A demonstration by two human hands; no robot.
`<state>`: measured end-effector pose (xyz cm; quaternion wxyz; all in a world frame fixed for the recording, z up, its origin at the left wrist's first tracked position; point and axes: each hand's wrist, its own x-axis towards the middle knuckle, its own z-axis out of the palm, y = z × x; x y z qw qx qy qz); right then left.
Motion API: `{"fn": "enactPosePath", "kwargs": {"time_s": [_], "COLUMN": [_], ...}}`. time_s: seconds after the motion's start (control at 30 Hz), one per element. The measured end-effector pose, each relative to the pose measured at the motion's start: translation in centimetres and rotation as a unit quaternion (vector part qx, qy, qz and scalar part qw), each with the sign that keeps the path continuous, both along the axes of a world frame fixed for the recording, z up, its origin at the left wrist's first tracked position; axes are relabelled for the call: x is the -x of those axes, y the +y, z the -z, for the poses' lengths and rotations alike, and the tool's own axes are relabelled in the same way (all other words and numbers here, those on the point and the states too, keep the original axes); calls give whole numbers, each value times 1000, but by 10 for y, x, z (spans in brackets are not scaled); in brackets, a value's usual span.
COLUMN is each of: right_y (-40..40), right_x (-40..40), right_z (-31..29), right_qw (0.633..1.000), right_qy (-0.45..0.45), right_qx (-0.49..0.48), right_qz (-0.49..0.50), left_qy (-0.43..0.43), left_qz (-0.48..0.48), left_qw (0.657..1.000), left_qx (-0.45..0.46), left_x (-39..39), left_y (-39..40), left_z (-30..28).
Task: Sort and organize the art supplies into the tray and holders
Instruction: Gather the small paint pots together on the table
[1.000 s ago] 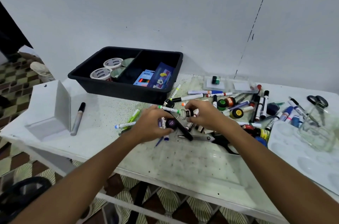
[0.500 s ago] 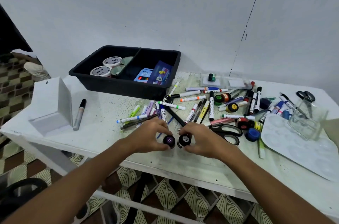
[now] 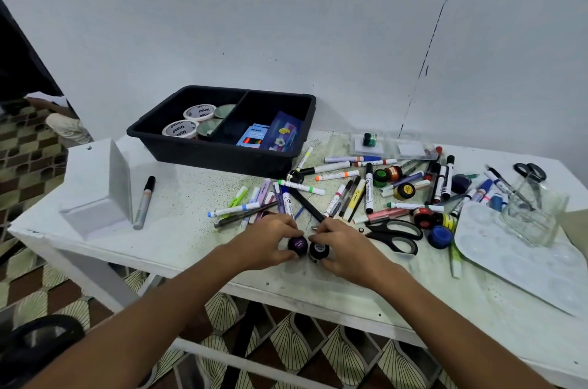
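White paint-speckled surface [image 3: 178,239]. Left hand [image 3: 265,242], fingers curled round a purple-lidded paint jar [image 3: 297,245] near the front edge; right hand [image 3: 345,250], fingers curled round a black-lidded paint jar [image 3: 318,250], the two jars side by side, just touching. Behind them: scattered markers [image 3: 369,189], black scissors [image 3: 393,234]. Black two-compartment tray [image 3: 219,153] at rear, tape rolls [image 3: 181,129] in left compartment. Glass holder [image 3: 533,216] and white palette [image 3: 521,264] at right.
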<state>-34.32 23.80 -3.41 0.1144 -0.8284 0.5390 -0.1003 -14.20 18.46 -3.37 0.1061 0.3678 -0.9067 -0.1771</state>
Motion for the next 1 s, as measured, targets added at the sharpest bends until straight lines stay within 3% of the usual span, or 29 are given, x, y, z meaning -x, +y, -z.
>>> {"fn": "enactPosePath", "kwargs": {"time_s": [0.5,0.6,0.7,0.8,1.0], "right_y": [-2,-4,-8,-16,-48], "right_x": [4,8,15,23,54], "right_z": [-11,-14,-15,-17,-20], "right_qw": [999,998,993,989,985], "right_qy": [16,-3,-66,-115,-141], "right_qx": [-36,-68,-100,-93,-18], "right_qz": [-2,-1,-2,7,102], "left_qy": [5,85,157,120,6], "left_qz": [-8,-58,-131,-164,-128], "left_qw": [999,995,978,977,989], "left_qx": [33,7,44,67,74], "left_x": [-1,-10,-25,-38,-45], "left_y": [4,4,-6,-19,-36], "left_z": [10,7,5,4,13]}}
